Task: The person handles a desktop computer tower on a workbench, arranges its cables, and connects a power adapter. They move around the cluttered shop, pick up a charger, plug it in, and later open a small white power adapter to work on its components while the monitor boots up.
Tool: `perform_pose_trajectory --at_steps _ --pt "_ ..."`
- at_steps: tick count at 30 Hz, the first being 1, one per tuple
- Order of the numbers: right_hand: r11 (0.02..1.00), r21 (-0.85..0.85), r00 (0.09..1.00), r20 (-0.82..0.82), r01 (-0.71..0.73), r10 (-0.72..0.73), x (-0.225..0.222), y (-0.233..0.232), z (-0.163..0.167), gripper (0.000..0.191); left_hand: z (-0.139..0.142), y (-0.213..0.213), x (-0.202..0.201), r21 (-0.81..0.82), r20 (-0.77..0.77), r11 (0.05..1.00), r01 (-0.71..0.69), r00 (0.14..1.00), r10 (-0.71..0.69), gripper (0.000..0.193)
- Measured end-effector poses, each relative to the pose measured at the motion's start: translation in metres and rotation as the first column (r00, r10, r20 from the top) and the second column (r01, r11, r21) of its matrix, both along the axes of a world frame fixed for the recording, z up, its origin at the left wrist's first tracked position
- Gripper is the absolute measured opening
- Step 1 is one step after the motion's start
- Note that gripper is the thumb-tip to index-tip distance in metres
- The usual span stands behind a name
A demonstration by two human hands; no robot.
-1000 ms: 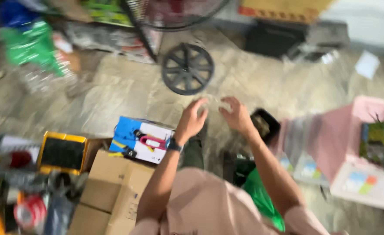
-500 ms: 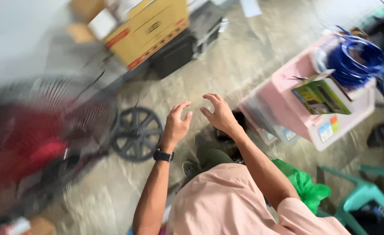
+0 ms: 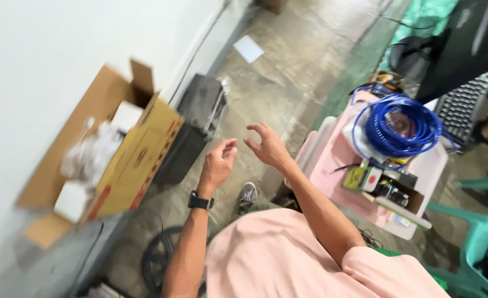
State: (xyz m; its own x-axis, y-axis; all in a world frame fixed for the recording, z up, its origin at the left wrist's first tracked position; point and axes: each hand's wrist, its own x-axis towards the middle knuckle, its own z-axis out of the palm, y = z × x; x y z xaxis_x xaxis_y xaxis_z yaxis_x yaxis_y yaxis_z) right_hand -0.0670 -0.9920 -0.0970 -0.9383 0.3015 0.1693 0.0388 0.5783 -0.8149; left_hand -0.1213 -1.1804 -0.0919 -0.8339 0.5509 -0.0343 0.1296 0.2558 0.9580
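Note:
Both of my hands are raised in front of me above the floor, and nothing is in either one. My left hand (image 3: 219,164) has a black watch on its wrist and its fingers are loosely curled and apart. My right hand (image 3: 267,145) is just to its right, fingers spread and bent. The two hands are close together but do not touch. Nearest on the right is a pink plastic drawer unit (image 3: 332,160) with a coil of blue tubing (image 3: 397,124) on top. My peach-coloured shirt fills the bottom of the view.
An open cardboard box (image 3: 123,154) with white packing stands by the white wall at left, with a black case (image 3: 193,124) beside it. A dark wheel (image 3: 156,259) lies at the bottom. Small boxes (image 3: 382,185) sit on the pink unit. A green plastic chair (image 3: 476,243) and a keyboard (image 3: 465,105) are at right.
The view has swung fast across the room, from a fan base and tool cases to the wall, cardboard box and pink unit. My hands have stayed raised, close together, holding nothing.

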Motion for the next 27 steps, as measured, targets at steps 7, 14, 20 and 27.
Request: perform_pose_trajectory --at_steps 7,14,20,27 --pt "0.914 -0.064 0.91 0.14 0.402 -0.39 -0.059 0.112 0.03 0.039 -0.005 0.132 -0.121 0.007 0.037 0.972 0.235 0.971 -0.235 0.027" --pt "0.791 0.028 0.783 0.12 0.611 -0.61 -0.119 0.21 0.024 0.039 -0.032 0.265 -0.235 0.04 0.074 0.872 0.488 0.869 -0.49 0.025" --pt "0.625 0.048 0.605 0.206 0.779 -0.769 -0.185 0.289 0.02 0.043 -0.044 0.37 -0.338 0.027 0.067 0.724 0.69 0.721 -0.69 0.023" --pt "0.353 0.115 0.318 0.246 0.928 -0.915 -0.206 0.354 0.008 0.045 -0.038 0.48 -0.41 0.038 0.055 0.566 0.823 0.564 -0.824 0.023"
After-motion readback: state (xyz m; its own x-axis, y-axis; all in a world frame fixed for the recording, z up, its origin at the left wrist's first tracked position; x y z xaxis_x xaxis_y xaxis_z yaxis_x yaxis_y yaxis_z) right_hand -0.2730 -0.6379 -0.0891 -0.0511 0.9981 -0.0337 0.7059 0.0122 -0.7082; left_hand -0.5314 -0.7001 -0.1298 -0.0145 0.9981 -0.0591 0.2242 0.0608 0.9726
